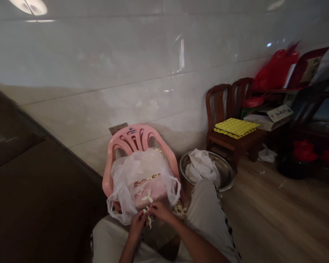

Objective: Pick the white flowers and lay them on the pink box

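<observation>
My left hand [137, 223] is closed in a pinch on a small pale, petal-like piece [150, 221] in front of the chair. Fingers of my right hand [159, 212] pinch at the same piece from the other side, and the fingertips nearly meet. Just beyond them, a white flower-like piece [147, 197] lies on the pink surface within an open translucent plastic bag [138, 162]. More pale bits are scattered in the bag. Under it stands a pink plastic armchair [107, 179]. The exact kind of the pale pieces is too small to tell.
Right of the chair, a metal basin [227, 175] holds a white bag [201, 166]. Pale scraps [180, 210] lie low beside my right forearm. A wooden chair [219, 96] bears yellow egg trays [235, 128]. A dark piece of furniture [44, 190] flanks the left.
</observation>
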### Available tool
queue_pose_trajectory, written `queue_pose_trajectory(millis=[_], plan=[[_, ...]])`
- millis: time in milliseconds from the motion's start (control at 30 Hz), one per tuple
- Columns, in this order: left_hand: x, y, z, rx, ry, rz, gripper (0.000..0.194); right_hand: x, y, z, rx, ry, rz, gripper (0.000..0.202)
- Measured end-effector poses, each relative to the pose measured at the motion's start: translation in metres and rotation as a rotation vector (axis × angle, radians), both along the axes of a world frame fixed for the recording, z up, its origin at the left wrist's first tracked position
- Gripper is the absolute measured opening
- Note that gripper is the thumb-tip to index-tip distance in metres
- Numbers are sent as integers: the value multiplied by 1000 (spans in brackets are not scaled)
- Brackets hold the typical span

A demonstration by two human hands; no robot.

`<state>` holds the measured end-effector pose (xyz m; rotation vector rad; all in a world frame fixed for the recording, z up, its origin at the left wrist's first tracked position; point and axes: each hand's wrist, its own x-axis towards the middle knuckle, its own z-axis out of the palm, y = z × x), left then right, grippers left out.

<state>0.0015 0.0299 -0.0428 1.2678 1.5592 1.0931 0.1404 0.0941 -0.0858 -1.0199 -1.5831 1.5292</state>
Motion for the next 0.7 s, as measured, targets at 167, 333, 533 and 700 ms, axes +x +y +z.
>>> queue_pose_trajectory(millis=[167,333,533,700], plan=[[1,1,2,-30,-3,-11,63,1,-1,4,-20,3,10,16],[1,0,2,-42,-13,-13,63,2,-2,7,-22,1,5,16],[-2,-2,-7,-35,-2,-65,61,0,-4,6,-43,-65,-14,13],[-3,-3,-10,-31,52,-112,61,0,-6,4,-33,-117,-5,13]])
